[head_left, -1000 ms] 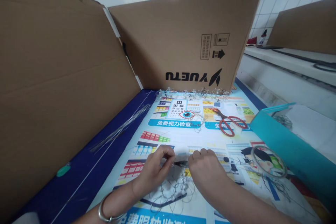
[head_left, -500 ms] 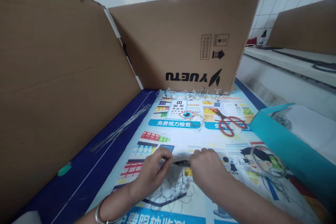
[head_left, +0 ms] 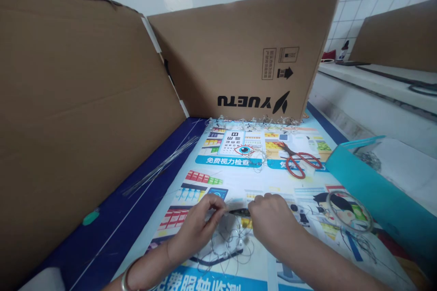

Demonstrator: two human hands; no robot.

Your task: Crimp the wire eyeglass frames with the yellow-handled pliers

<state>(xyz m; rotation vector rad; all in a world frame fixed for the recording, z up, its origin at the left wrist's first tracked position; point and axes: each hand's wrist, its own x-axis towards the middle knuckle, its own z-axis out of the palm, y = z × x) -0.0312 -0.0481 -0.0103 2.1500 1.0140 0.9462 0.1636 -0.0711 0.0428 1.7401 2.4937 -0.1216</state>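
My left hand (head_left: 206, 218) is closed in a pinch, thumb against forefinger, on what looks like a thin wire; the held end is too fine to see well. Wrapped in a fist, my right hand (head_left: 273, 218) grips a pair of pliers (head_left: 241, 212), whose dark jaws point left toward the pinching fingertips. The pliers' handles are hidden in the palm. Below both hands lies a loose tangle of thin wire pieces (head_left: 235, 241) with small clear bits on them, on the printed sheet (head_left: 232, 182).
Red-handled scissors (head_left: 297, 161) lie beyond my right hand. A wire coil (head_left: 350, 211) and a teal box (head_left: 382, 191) are on the right. Straight wires (head_left: 160, 166) lie on the left. Cardboard panels (head_left: 239, 54) stand behind, with wire pieces (head_left: 256, 123) along their foot.
The view has shifted slightly. Both hands keep almost the same place and grip, with the pliers still near the left fingertips.
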